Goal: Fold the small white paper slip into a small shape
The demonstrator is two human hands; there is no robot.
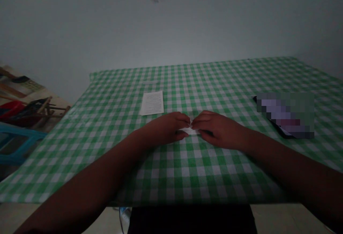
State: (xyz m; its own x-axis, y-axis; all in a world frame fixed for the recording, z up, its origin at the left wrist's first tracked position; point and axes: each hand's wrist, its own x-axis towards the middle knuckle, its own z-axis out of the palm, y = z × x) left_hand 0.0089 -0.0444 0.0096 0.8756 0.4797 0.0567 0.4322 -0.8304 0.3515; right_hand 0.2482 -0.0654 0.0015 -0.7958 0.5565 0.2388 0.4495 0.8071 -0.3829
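A small piece of white paper point(190, 131) with faint lines lies on the checked tablecloth, mostly covered by my fingers. My left hand point(171, 127) grips its left part, thumb at the near edge and fingers curled over the far side. From the right, my right hand point(218, 129) holds it the same way. The fingertips of both hands nearly meet above the middle of the paper. How the paper is folded under them is hidden. Just beyond my left hand lies a stack of printed paper sheets point(152, 103).
A green and white checked tablecloth point(198, 169) covers the table, which stands against a pale wall point(187, 23). To the right lies a dark-edged phone point(284, 132), partly pixelated. A blue plastic stool point(21, 133) and a red basin point(12, 108) stand off the left edge.
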